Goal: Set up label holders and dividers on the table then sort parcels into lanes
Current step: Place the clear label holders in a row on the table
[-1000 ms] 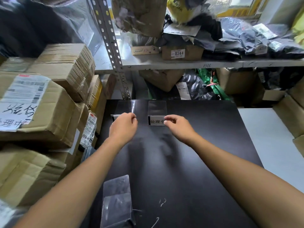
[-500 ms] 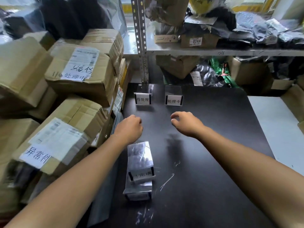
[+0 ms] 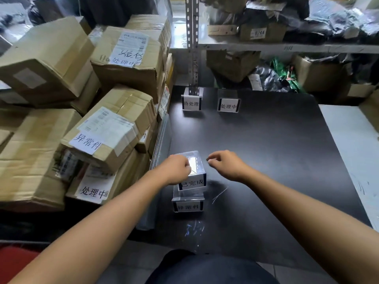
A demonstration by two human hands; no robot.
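The left hand's fingers (image 3: 187, 167) curl over the top left edge of a clear label holder (image 3: 194, 177) at lower centre of the frame, gripping it. Its paper front reads 已完成. The right hand (image 3: 225, 166) hovers just right of that holder without touching it, fingers loosely bent, thumb and forefinger near each other, holding nothing.

There are four holders in all, each a boxy clear plastic stand with a white slip between black side bars. The held one sits tilted on top of a second holder (image 3: 188, 206), whose slip reads 异常件, near the table's front left. The other two stand upright side by side, apart from each other, at the far edge in the upper middle: one reading 待处理 (image 3: 191, 103), one reading 处理中 (image 3: 228, 105).

The black table (image 3: 276, 160) is matte, with faint scratches near the front. Its whole right half and centre lie open. A pale surface (image 3: 352, 144) borders its right edge. Along the left edge, thin clear sheets (image 3: 162, 138) stand on edge against a crowded pile of cardboard boxes (image 3: 45, 58), creased and taped. Three of the boxes bear handwritten white labels.

At the upper edge, a perforated metal upright (image 3: 191, 37) carries a shelf of dark plastic bags (image 3: 328, 19).
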